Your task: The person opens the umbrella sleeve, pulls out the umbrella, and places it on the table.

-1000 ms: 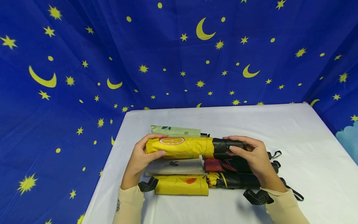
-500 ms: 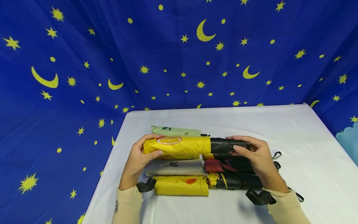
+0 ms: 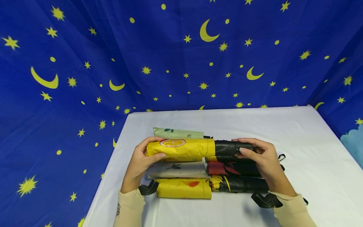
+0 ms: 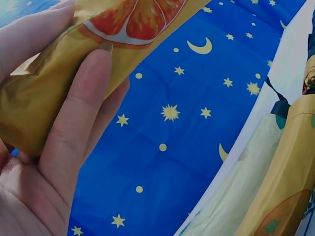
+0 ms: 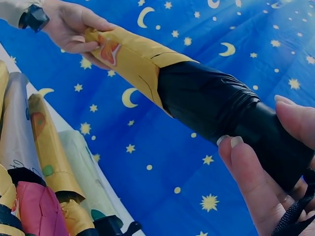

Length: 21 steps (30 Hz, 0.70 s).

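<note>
A folded umbrella (image 3: pixel 227 147) is held level above the table, its left part inside a yellow sleeve (image 3: pixel 195 148) printed with a citrus slice. My left hand (image 3: pixel 139 160) grips the sleeve's closed end, thumb in front and fingers behind. Around the black handle (image 5: pixel 275 142) at the other end curl the fingers and thumb of my right hand (image 3: pixel 261 154); a black strap hangs by that hand in the right wrist view. Black folded cloth shows between sleeve and handle.
Below lie more sleeved umbrellas in a row: a pale green one (image 3: pixel 178 133) at the back, a yellow one mostly hidden, a whitish one (image 3: pixel 181 170) with a red and black end, and a yellow one (image 3: pixel 182 188) in front. White cloth covers the table (image 3: pixel 312 148); a blue starry curtain (image 3: pixel 175 56) rises behind.
My right hand has shifted a little right with the handle, while my left hand and the sleeve moved slightly left. More of the black umbrella shows past the sleeve's mouth.
</note>
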{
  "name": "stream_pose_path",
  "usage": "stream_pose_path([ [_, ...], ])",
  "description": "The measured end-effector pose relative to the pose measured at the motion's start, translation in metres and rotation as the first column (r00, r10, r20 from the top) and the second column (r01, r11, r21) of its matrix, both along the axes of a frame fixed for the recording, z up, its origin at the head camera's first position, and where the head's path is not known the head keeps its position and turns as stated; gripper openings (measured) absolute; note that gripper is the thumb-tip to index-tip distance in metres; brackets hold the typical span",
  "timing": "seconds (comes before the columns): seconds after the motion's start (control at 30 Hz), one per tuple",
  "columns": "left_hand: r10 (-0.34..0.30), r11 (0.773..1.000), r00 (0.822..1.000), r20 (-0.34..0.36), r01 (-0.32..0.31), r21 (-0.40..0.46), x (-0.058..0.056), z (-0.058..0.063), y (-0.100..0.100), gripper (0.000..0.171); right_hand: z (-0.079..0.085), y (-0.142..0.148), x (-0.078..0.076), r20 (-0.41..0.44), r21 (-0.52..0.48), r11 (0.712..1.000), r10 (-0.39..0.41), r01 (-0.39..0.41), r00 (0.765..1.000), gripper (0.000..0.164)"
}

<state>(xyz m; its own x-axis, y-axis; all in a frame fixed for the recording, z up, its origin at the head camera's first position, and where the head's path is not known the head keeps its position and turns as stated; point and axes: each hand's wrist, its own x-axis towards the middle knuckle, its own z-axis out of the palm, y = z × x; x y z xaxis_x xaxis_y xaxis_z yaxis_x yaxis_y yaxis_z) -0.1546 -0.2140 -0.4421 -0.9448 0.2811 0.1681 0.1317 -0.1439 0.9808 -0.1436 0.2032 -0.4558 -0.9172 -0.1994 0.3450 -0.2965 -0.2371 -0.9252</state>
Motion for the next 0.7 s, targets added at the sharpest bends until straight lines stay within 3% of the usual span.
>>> stream_pose_path([
  [0.4, -0.007, 1.000, 1.000, -0.023, 0.006, -0.014, 0.001, -0.005, -0.004, 0.052, -0.004, 0.005, -0.002, -0.108, -0.083, 0.994, 0.061, -0.070, 0.992, 0.034],
  [0.7, -0.025, 1.000, 1.000, -0.011, 0.025, 0.002, 0.000, -0.007, -0.007, 0.053, -0.007, 0.011, -0.001, -0.094, -0.104, 0.992, 0.066, -0.076, 0.993, 0.035],
])
